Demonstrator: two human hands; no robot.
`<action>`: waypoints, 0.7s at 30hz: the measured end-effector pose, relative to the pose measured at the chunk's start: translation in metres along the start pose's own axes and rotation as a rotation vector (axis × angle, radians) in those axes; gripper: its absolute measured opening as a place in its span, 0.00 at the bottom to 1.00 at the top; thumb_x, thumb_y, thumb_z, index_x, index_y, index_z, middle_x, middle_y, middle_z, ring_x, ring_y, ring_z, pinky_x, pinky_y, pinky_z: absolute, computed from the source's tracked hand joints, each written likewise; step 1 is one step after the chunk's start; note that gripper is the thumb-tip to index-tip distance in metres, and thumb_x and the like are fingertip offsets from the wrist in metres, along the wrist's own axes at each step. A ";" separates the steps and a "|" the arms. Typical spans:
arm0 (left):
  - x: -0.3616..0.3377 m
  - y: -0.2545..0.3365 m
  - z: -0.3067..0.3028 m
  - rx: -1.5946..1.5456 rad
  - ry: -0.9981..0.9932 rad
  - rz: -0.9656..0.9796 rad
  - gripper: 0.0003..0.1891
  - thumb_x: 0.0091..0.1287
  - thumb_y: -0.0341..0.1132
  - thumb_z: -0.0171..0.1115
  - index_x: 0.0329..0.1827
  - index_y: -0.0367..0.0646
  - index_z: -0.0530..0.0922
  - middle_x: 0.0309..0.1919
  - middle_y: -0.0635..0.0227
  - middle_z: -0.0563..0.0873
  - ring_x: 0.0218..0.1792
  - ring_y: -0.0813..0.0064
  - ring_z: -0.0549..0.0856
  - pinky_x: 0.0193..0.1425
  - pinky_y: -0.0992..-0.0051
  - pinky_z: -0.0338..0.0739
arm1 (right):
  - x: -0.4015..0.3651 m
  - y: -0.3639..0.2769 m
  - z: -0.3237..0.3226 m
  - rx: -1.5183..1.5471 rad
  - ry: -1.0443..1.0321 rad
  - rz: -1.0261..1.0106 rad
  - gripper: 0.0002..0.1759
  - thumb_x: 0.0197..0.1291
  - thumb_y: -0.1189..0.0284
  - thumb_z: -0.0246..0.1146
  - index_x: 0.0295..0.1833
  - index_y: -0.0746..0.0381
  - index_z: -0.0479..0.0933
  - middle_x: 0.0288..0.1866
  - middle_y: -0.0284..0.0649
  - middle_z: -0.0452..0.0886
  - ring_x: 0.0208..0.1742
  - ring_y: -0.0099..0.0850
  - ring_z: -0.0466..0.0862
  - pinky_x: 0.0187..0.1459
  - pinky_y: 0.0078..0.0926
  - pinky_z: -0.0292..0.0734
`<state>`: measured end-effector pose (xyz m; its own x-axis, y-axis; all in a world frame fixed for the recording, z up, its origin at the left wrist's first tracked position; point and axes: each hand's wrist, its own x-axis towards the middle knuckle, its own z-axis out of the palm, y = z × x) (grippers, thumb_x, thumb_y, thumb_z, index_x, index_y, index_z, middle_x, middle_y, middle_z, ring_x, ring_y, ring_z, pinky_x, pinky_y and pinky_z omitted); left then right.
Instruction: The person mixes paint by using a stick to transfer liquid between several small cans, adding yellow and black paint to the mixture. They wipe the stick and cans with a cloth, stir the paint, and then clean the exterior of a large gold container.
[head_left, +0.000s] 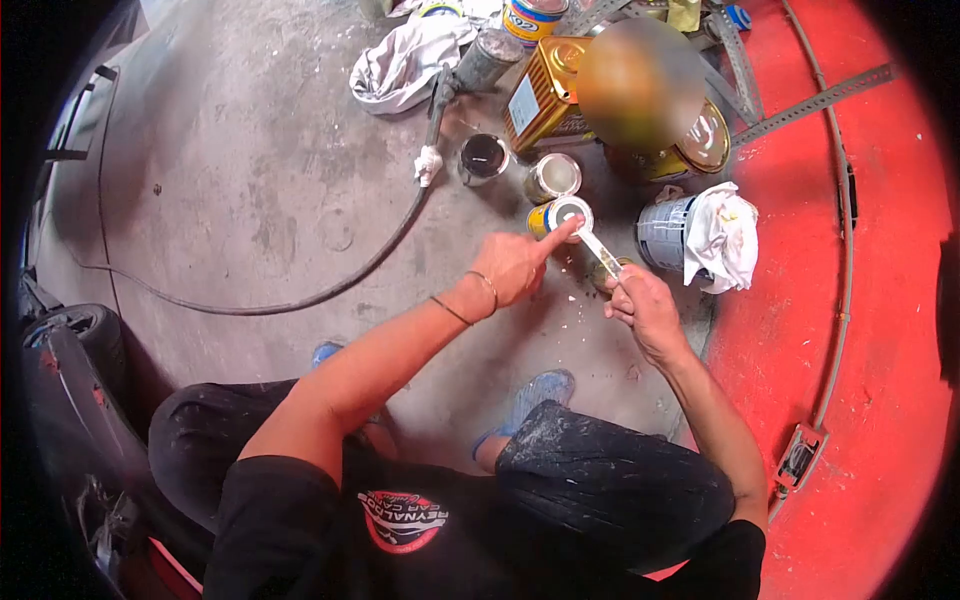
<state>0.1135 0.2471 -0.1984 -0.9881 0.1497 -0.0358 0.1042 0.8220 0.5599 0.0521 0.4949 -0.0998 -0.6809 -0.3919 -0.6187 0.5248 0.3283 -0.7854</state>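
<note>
A white stick [598, 249] is pinched in my right hand [643, 307], its far end over a small open can [538, 220] with a yellow and blue label. My left hand [515, 265] stretches its index finger to the stick's tip at that can's mouth; the other fingers are curled in, and nothing shows in them. Just behind stands an open can with greyish contents [557, 176]. To its left is a can with dark contents [483, 156]. Another small can [606, 274] sits partly hidden behind the stick and my right hand.
A can topped with a white cloth [722, 240] stands at the right. Behind are a gold square tin [541, 100], a spray gun [470, 75] with a dark hose [385, 255], and a crumpled cloth [405, 65]. Perforated metal bars [815, 103] cross the red floor.
</note>
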 end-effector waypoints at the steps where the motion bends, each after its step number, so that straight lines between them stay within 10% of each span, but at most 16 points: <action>1: 0.002 -0.003 -0.001 0.030 -0.030 -0.021 0.55 0.65 0.31 0.68 0.95 0.75 0.52 0.30 0.58 0.91 0.30 0.50 0.91 0.33 0.49 0.84 | 0.000 -0.001 -0.003 -0.002 -0.008 0.010 0.16 0.85 0.62 0.57 0.50 0.64 0.80 0.28 0.24 0.67 0.28 0.16 0.68 0.42 0.24 0.81; 21: -0.010 0.025 0.010 -0.135 -0.142 -0.080 0.60 0.68 0.34 0.69 0.97 0.53 0.37 0.30 0.50 0.90 0.33 0.42 0.90 0.39 0.44 0.83 | 0.018 -0.012 -0.007 0.157 -0.031 0.114 0.16 0.83 0.63 0.59 0.52 0.66 0.79 0.25 0.23 0.65 0.23 0.17 0.64 0.39 0.26 0.78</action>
<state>0.1274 0.2712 -0.1921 -0.9658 0.1709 -0.1951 0.0010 0.7546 0.6561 0.0300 0.4897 -0.1020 -0.5978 -0.3866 -0.7023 0.6726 0.2347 -0.7018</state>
